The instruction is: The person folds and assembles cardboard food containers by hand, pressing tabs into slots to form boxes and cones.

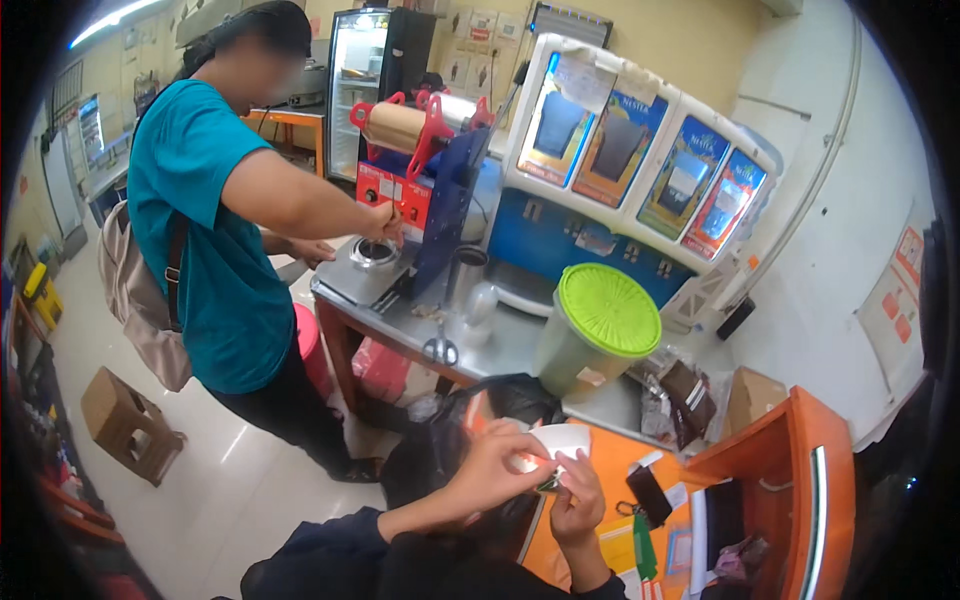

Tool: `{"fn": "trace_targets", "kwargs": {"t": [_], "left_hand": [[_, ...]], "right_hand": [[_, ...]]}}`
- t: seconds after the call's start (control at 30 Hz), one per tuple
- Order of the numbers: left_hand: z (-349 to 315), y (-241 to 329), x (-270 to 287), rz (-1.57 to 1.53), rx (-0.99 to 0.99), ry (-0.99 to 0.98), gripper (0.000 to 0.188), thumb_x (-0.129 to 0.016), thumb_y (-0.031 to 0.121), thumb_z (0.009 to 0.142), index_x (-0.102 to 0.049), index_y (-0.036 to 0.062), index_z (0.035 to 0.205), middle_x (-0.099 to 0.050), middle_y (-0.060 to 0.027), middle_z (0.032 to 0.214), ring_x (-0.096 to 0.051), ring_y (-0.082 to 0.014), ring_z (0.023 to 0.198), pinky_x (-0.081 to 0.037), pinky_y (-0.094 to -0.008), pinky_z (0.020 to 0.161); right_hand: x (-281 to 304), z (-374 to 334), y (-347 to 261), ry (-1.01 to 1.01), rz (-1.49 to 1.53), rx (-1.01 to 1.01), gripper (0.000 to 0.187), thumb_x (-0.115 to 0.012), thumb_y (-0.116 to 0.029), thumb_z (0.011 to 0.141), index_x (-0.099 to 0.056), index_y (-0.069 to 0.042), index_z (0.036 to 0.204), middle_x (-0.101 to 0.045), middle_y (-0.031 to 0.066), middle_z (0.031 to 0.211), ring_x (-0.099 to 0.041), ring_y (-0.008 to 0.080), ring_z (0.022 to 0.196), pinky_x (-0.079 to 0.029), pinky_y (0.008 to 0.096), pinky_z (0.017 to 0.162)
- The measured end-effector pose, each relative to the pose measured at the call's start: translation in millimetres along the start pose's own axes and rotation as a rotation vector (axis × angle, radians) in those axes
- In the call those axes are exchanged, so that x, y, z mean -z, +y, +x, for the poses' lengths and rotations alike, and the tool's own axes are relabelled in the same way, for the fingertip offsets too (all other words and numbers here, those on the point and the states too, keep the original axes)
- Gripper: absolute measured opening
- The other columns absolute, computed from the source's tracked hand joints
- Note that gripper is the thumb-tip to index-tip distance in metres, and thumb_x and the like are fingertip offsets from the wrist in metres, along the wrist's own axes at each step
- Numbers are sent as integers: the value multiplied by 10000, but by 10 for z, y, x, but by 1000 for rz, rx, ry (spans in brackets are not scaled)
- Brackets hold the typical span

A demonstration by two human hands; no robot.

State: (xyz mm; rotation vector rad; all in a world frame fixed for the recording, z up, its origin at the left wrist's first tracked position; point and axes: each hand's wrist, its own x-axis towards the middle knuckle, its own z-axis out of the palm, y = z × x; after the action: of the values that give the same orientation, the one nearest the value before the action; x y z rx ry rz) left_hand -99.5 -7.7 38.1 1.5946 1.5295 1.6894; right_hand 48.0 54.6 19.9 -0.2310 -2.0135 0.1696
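My left hand [497, 467] and my right hand [578, 502] come together above the orange counter, fingers bent and pinching. Between them is a white paper-like piece [566, 438] with a curved edge; whether it is a cup or a folded sheet I cannot tell. A small dark-green bit [549, 484] shows at the fingertips, too small to name. Just beyond my left hand an orange-and-white piece [480, 408] stands out against a black plastic bag [520, 393]. My fingers partly hide what they grip.
A tall container with a green lid [610, 310] stands ahead on the metal table. Behind it is a drink dispenser [600, 240]. Scissors [440, 350] lie left of it. A co-worker in teal [215, 230] reaches over a metal pot [374, 254]. A black phone-like item [650, 495] lies right.
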Motion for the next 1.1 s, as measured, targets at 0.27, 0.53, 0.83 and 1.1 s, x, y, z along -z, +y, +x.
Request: {"fn": "trace_targets", "kwargs": {"t": [0.27,0.53,0.83,1.1], "left_hand": [[-46,155,-98,-47,-71,-55,119,-724,172,699,-650,78,702,-546,-5,647,-485,-136,692,-311,-296,798],[-120,246,-88,33,-454,-34,85,-672,158,705,-640,83,680,-568,-6,676,-476,-163,660,-324,-325,755],[-30,135,-126,426,-622,407,169,-538,136,629,-455,65,500,-458,-14,537,-444,-196,604,-275,-374,667],[113,338,-397,319,-503,-157,220,-698,122,719,-535,44,593,-486,-41,557,-468,-191,521,-322,-308,498]], "right_hand": [[199,-117,-161,-39,79,-159,104,-462,-24,888,-405,-26,974,-582,188,906,-589,341,907,-476,448,836],[286,-71,-293,-79,1154,-1000,114,-588,-62,847,-485,-29,885,-575,84,894,-575,170,877,-463,299,760],[-205,-230,-588,112,231,-480,181,-493,-143,853,-571,16,812,-523,137,728,-520,332,654,-413,371,590],[175,-476,-114,215,282,-579,202,-476,-109,866,-510,1,700,-443,131,573,-468,294,500,-350,353,480]]}}
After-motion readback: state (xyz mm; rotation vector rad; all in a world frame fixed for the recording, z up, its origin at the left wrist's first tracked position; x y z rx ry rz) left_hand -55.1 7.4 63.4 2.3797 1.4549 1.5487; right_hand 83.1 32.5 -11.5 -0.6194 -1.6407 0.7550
